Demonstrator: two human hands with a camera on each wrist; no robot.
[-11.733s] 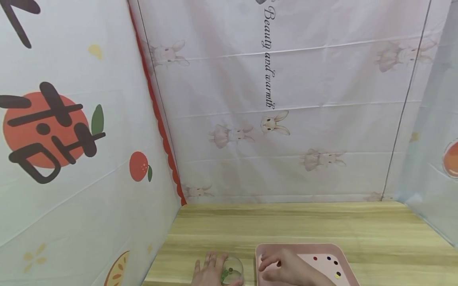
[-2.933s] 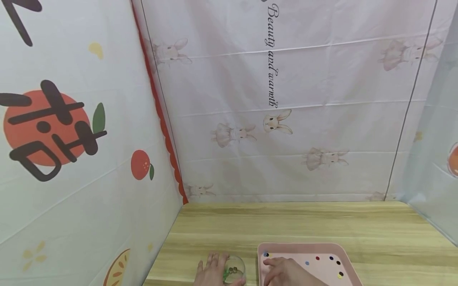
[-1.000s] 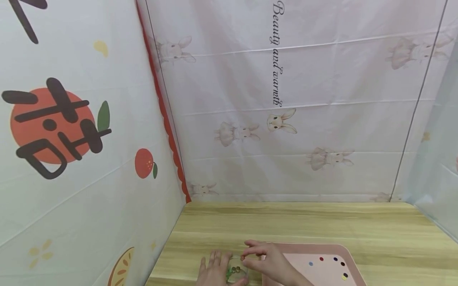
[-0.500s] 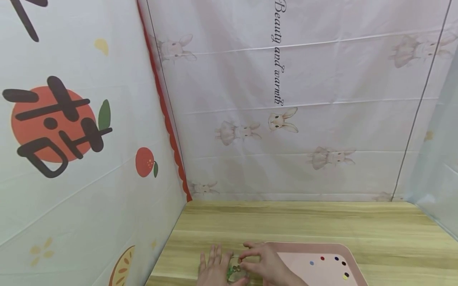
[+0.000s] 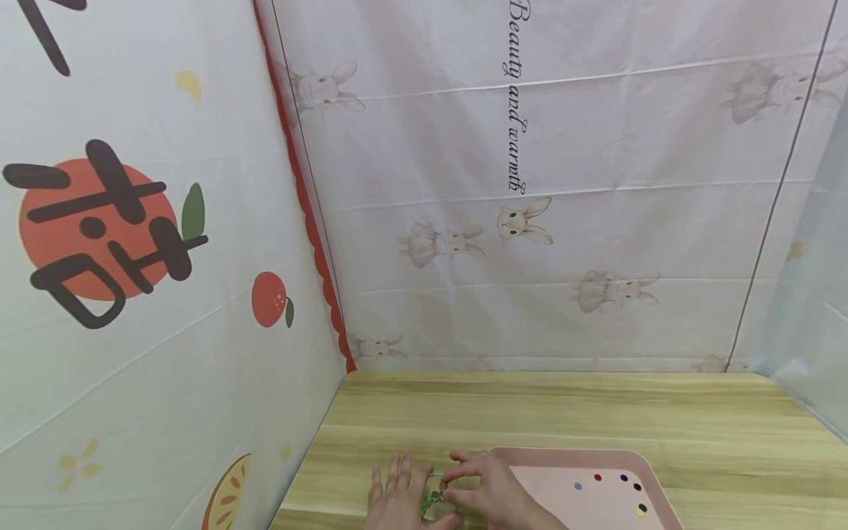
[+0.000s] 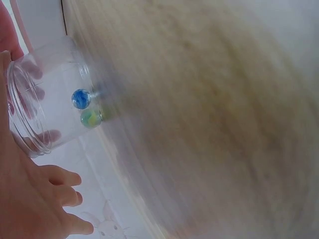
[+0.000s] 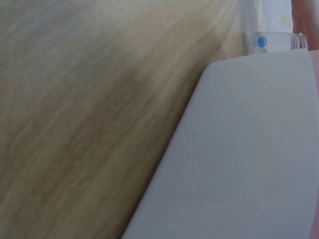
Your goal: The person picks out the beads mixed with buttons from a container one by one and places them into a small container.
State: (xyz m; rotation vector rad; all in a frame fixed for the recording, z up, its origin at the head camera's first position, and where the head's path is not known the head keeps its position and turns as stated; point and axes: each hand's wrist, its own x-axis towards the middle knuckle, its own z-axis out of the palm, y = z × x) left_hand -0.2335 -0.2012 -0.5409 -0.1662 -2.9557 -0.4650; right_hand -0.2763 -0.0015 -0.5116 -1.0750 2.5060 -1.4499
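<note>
My left hand holds a clear plastic jar on the table, thumb and forefinger round its rim, other fingers spread outward. Inside, at the jar's bottom, lie a blue marble and a green-yellow marble. My right hand is over the jar's mouth, thumb and forefinger pinching a small reddish-brown marble that the fingertips mostly hide. In the right wrist view the jar shows only at the upper right, behind the tray.
A pink tray lies right of the jar, under my right forearm. Several small coloured round pieces, such as a red one and a light blue one, are in it. Printed cloth walls surround the wooden table.
My right hand has moved left from the tray to the jar's mouth, then slightly lower. My left hand stays on the jar. The jar held one visible marble at first, two later.
</note>
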